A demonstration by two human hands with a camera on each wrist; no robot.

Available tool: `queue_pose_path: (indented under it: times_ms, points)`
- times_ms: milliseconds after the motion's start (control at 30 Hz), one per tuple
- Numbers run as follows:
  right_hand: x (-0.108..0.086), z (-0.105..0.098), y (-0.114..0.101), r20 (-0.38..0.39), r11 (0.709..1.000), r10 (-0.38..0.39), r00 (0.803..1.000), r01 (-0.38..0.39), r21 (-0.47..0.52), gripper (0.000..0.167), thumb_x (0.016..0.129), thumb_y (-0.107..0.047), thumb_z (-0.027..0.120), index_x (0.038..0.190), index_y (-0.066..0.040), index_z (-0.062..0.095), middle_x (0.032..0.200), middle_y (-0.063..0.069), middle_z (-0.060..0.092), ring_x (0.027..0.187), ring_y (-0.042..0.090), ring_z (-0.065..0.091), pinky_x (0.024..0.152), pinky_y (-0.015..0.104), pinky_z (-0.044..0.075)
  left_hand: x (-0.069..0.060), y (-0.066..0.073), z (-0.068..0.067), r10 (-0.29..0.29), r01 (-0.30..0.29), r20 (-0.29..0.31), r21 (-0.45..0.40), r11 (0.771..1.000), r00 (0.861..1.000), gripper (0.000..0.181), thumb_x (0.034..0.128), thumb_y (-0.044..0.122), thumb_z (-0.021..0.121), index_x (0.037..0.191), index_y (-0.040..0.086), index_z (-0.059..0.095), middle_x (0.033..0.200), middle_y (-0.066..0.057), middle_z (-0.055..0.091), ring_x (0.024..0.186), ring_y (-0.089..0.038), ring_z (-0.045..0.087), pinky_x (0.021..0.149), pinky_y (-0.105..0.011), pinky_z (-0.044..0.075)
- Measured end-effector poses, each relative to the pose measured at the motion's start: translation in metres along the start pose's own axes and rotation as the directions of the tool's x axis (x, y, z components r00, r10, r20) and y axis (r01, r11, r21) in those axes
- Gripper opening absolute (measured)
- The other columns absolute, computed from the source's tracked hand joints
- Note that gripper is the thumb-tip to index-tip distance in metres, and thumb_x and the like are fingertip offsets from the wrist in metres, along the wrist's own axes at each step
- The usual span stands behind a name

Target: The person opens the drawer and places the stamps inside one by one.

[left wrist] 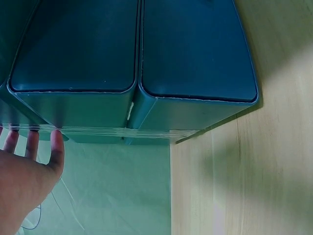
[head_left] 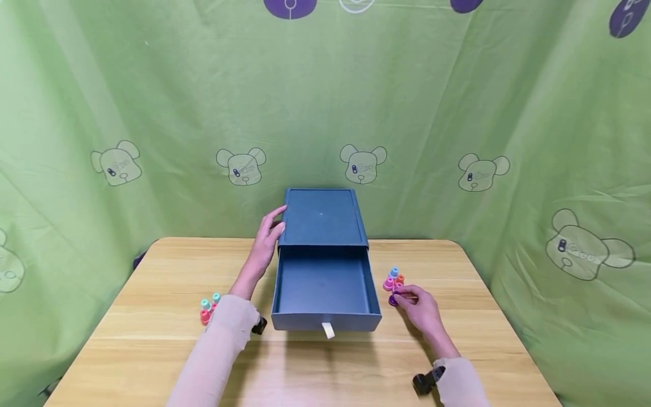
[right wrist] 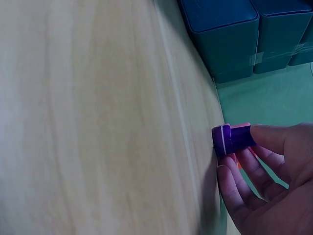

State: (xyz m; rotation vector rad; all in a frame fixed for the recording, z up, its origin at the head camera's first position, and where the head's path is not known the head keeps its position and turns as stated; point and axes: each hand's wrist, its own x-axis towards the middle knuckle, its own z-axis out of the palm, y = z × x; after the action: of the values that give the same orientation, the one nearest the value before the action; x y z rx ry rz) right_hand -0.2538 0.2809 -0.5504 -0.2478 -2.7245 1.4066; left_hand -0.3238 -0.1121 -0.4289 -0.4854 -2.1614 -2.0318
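Observation:
A blue-grey drawer box (head_left: 321,220) stands at mid-table, its top drawer (head_left: 325,285) pulled out and bare inside, a white tab on its front. My left hand (head_left: 261,246) rests its fingertips against the box's left side; the left wrist view shows that hand (left wrist: 29,176) touching the side, fingers spread. With thumb and fingers, my right hand (head_left: 421,311) pinches a small purple stamp-like piece (head_left: 393,299) right of the drawer. In the right wrist view the hand (right wrist: 274,181) holds the purple piece (right wrist: 234,139) by its narrow end, wide end at the tabletop.
Several small pieces in blue, orange and pink (head_left: 389,284) stand just beyond my right fingers. Another group, teal and red (head_left: 205,316), stands left of the box beside my left sleeve. A green curtain (head_left: 407,102) hangs around the table (head_left: 142,339).

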Motion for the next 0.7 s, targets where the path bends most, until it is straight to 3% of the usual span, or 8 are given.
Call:
queue_pose_path:
  times_ms: [367,700]
  points:
    - [-0.001,-0.001,0.001,0.002,1.000,0.001,1.000,-0.001,0.007,0.027,0.101,-0.015,0.067,0.125,-0.002,0.068,0.113,0.019,0.073,0.101,0.028,0.072,0.096,0.048,0.055,0.000,0.000,-0.001,-0.002,0.002,0.006,0.008,1.000,1.000,0.051,0.1092,0.019,0.046,0.158,0.007,0.039,0.158,-0.023,0.031,0.136,-0.036,0.039,0.112,-0.051,0.035]
    - [-0.004,-0.005,-0.009,0.001,0.998,0.021,1.000,-0.021,0.064,0.030,0.102,-0.019,0.067,0.127,-0.004,0.067,0.121,0.020,0.069,0.105,0.030,0.069,0.082,0.030,0.058,0.000,0.001,-0.001,0.006,-0.006,0.009,0.013,1.000,1.000,0.052,0.1092,0.020,0.046,0.158,0.006,0.039,0.157,-0.023,0.032,0.134,-0.034,0.040,0.111,-0.048,0.036]
